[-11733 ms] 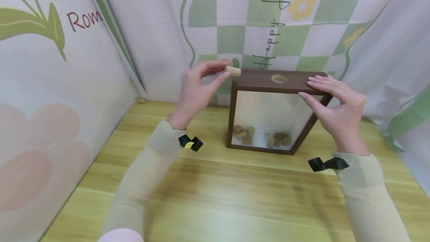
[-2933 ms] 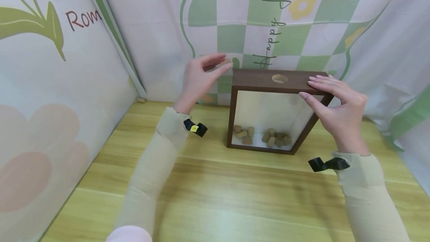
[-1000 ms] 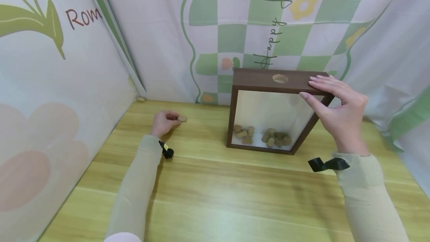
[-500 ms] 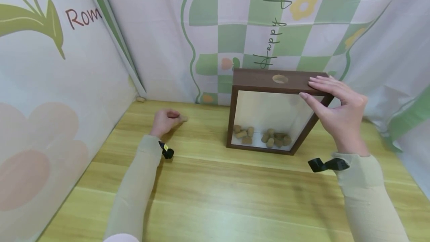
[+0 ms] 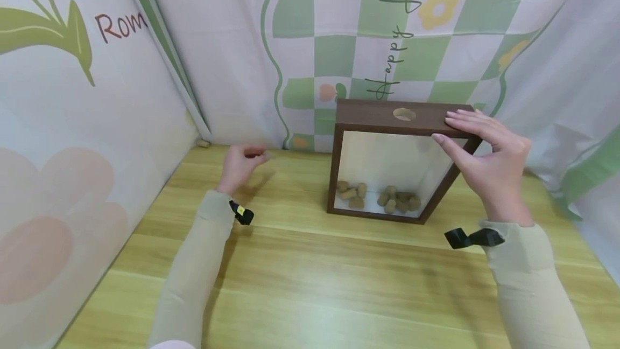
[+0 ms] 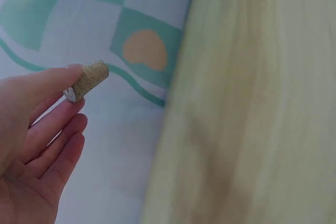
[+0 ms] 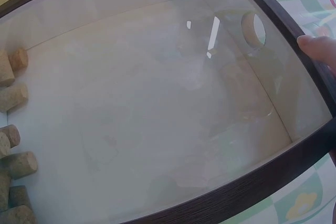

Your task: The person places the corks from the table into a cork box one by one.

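A cork [image 6: 89,81] is pinched between thumb and fingertips of my left hand [image 6: 44,135], raised above the table in the left wrist view. In the head view that left hand [image 5: 242,163] is left of the box, and its cork is mostly hidden by the fingers. A brown wooden box [image 5: 368,113] with a clear front stands upright on the table. Its top has a round hole [image 5: 404,114]. My right hand [image 5: 494,160] grips the box's top right corner, thumb on the front edge, fingers over the top. Several corks [image 5: 399,200] lie inside on the bottom.
One more cork [image 5: 203,144] lies at the table's far left corner, against the curtain. Printed curtains [image 5: 232,69] enclose the back and sides of the wooden table [image 5: 290,273].
Over the longer span, a cork joined those at the box's right bottom. The left hand went down to a cork on the table and has now lifted it. The right hand stays put.
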{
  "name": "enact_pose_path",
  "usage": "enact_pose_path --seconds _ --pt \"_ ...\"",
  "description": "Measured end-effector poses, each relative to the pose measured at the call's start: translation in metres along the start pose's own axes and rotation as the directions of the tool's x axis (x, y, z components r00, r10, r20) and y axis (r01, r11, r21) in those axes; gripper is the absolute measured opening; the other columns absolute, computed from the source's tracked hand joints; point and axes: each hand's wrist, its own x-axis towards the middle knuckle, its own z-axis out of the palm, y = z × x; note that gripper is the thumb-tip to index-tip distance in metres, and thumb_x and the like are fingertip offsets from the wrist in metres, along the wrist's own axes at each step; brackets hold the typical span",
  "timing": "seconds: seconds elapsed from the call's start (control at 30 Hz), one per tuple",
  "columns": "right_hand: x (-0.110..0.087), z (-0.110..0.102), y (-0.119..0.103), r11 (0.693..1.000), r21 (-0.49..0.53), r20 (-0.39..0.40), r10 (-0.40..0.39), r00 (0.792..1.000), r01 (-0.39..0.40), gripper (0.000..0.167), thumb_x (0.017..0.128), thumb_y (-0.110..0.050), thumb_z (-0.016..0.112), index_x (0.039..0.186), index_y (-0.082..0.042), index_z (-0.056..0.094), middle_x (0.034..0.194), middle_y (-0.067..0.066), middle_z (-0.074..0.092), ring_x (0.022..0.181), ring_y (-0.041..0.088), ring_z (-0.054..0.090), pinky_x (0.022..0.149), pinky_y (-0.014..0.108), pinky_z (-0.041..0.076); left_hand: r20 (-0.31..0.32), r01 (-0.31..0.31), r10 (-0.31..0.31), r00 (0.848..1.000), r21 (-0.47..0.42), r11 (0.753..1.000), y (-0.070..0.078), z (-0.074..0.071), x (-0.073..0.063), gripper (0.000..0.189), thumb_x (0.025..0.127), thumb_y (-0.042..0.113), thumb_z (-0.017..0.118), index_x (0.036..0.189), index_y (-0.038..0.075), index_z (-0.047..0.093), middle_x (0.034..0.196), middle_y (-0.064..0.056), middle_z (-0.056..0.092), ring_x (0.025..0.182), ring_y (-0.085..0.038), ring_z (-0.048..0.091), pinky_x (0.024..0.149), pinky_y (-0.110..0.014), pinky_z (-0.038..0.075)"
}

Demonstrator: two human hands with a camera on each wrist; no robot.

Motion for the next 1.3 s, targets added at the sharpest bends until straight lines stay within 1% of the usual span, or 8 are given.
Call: enact_pose_path --seconds 0.3,0.57,0.73,0.83,0.87,1.1,1.23,1.3 --pt "-0.001 -0.001 0.003 1.0 -0.007 0.004 -0.009 1.0 0.009 0.03 0.073 0.0 0.09 0.101 0.002 0.08 0.106 0.02 0.074 0.113 0.018 0.067 0.107 0.039 0.045 -0.026 -0.077 0.076 0.997 -0.069 0.995 0.035 -0.005 0.002 0.03 0.091 0.019 0.08 0.116 0.003 0.075 0.112 -0.009 0.074 0.101 -0.025 0.069 0.087 -0.034 0.057" --pt "-0.003 0.0 0.012 1.0 -0.006 0.007 -0.015 1.0 0.015 0.03 0.073 -0.001 0.091 0.101 0.001 0.08 0.106 0.019 0.074 0.113 0.018 0.068 0.107 0.04 0.045 -0.107 -0.167 0.156 0.982 -0.104 0.98 0.073 -0.008 -0.002 0.029 0.091 0.024 0.081 0.114 0.007 0.077 0.11 -0.005 0.074 0.105 -0.024 0.068 0.091 -0.039 0.055" --pt "-0.001 0.001 0.006 1.0 0.01 -0.007 -0.014 1.0 0.014 0.028 0.075 -0.003 0.09 0.1 0.002 0.08 0.104 0.02 0.074 0.112 0.018 0.068 0.107 0.041 0.045 -0.171 -0.256 0.236 0.957 -0.105 0.961 0.098 -0.01 -0.002 0.029 0.089 0.028 0.083 0.111 0.011 0.079 0.108 0.001 0.075 0.105 -0.018 0.068 0.095 -0.033 0.052" --pt "0.0 0.002 0.002 1.0 0.011 -0.013 -0.012 1.0 0.012 0.028 0.075 -0.003 0.09 0.1 0.002 0.08 0.104 0.021 0.074 0.111 0.019 0.068 0.107 0.041 0.046 -0.201 -0.314 0.289 0.936 -0.105 0.944 0.111 -0.011 -0.003 0.029 0.088 0.026 0.084 0.111 0.009 0.079 0.108 0.001 0.076 0.103 -0.015 0.069 0.095 -0.029 0.051" --pt "0.0 0.001 0.002 1.0 0.01 -0.012 -0.012 1.0 0.012 0.028 0.075 -0.003 0.09 0.1 0.002 0.08 0.104 0.021 0.074 0.111 0.019 0.068 0.106 0.041 0.046 -0.204 -0.321 0.295 0.934 -0.11 0.941 0.116 -0.012 -0.004 0.029 0.088 0.025 0.084 0.111 0.009 0.079 0.108 0.002 0.076 0.103 -0.013 0.069 0.096 -0.028 0.051" --pt "0.0 0.0 0.005 1.0 -0.003 -0.001 -0.012 1.0 0.012 0.029 0.074 -0.002 0.091 0.101 0.001 0.08 0.104 0.02 0.074 0.111 0.018 0.068 0.106 0.04 0.046 -0.189 -0.344 0.312 0.931 -0.172 0.923 0.147 -0.009 -0.015 0.027 0.088 0.023 0.084 0.112 0.011 0.079 0.107 0.002 0.076 0.104 -0.011 0.067 0.101 -0.027 0.046" --pt "-0.001 0.0 0.006 1.0 0.0 0.001 -0.013 1.0 0.013 0.029 0.075 -0.004 0.091 0.101 0.001 0.08 0.105 0.02 0.074 0.112 0.019 0.068 0.107 0.04 0.045 -0.177 -0.397 0.368 0.913 -0.171 0.902 0.164 -0.005 -0.016 0.027 0.088 0.021 0.084 0.112 0.011 0.079 0.106 0.002 0.076 0.103 -0.011 0.068 0.102 -0.027 0.045" --pt "-0.001 0.0 0.006 1.0 0.004 -0.002 -0.011 1.0 0.011 0.029 0.075 -0.004 0.091 0.101 0.001 0.08 0.105 0.02 0.074 0.112 0.019 0.068 0.107 0.04 0.045 -0.171 -0.441 0.415 0.894 -0.164 0.882 0.172 -0.002 -0.015 0.027 0.087 0.019 0.084 0.112 0.01 0.079 0.106 0.002 0.076 0.102 -0.011 0.068 0.102 -0.028 0.045"
